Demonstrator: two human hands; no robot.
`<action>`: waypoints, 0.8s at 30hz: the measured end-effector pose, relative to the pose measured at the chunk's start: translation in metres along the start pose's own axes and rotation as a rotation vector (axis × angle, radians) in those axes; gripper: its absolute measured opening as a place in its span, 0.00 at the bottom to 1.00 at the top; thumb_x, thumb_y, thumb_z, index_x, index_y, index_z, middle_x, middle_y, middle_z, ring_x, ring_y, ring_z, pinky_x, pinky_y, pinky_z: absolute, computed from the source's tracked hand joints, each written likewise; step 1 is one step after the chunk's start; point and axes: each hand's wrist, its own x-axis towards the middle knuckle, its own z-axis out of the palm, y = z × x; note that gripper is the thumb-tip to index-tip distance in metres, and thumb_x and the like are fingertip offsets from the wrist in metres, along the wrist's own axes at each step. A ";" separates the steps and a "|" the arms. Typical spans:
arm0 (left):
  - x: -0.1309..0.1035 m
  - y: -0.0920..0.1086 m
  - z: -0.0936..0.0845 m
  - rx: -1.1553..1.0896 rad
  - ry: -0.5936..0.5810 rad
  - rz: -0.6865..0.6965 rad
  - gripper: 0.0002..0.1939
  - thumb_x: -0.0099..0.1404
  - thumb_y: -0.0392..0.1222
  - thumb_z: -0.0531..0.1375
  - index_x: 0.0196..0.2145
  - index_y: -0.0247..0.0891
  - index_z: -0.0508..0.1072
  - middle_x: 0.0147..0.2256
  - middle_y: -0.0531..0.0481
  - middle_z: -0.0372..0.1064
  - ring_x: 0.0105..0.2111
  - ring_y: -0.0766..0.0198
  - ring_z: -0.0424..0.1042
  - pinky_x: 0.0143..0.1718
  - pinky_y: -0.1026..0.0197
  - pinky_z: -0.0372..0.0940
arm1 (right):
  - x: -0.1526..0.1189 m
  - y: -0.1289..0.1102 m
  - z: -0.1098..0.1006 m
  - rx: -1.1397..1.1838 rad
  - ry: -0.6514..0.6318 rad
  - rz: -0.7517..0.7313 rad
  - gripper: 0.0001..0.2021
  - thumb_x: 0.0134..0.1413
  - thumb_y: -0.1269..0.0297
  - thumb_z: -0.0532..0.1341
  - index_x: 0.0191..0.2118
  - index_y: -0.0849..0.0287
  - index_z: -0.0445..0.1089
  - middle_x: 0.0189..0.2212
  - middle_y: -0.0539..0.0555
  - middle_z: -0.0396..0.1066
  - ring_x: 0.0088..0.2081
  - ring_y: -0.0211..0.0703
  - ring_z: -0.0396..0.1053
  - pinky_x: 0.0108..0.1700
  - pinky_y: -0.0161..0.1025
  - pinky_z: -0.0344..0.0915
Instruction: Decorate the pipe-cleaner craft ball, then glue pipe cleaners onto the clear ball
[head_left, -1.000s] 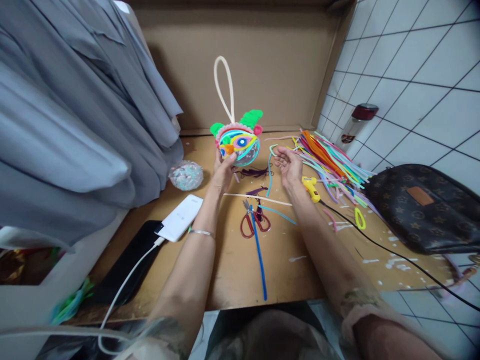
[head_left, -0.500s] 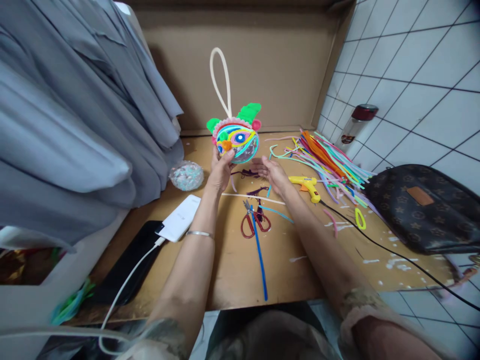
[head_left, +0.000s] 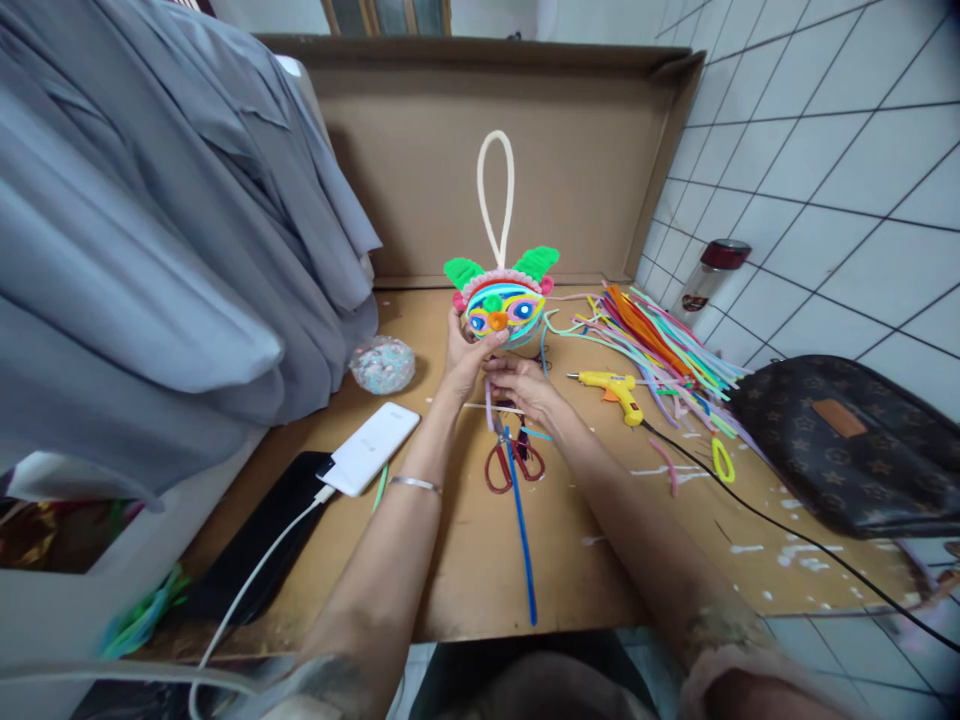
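Note:
My left hand (head_left: 469, 358) grips a colourful round animal-face ornament (head_left: 504, 308) by its lower left side. The ornament has green ears, blue and pink eyes, an orange nose and a tall cream loop (head_left: 481, 180) standing up from its top. Just below it is my right hand (head_left: 521, 385), fingers bent and slightly apart, near a thin purple strip (head_left: 489, 405); whether the fingers touch the strip is unclear. Red-handled scissors (head_left: 498, 470) lie on the table beneath my hands, with a dark blue pipe cleaner (head_left: 521, 530) across them.
Right of my hands lie a yellow glue gun (head_left: 619, 387) with a black cord, a bundle of pipe cleaners (head_left: 652, 325), a jar (head_left: 709, 275) and a brown bag (head_left: 847, 440). Leftward are a clear ball (head_left: 382, 365), a white power bank (head_left: 371, 450) and grey cloth (head_left: 187, 250).
The ornament has moved right and down in view and now faces the camera more squarely. My right hand has moved left and lower, beneath it, with its fingers more bent. The view has tilted up.

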 end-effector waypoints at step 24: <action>-0.008 -0.057 -0.054 0.187 0.011 -0.180 0.47 0.42 0.47 0.77 0.59 0.46 0.65 0.50 0.48 0.74 0.52 0.53 0.74 0.58 0.50 0.67 | 0.024 -0.014 -0.058 -0.086 0.475 -0.104 0.07 0.43 0.75 0.60 0.30 0.57 0.72 0.23 0.45 0.73 0.23 0.33 0.69 0.31 0.33 0.68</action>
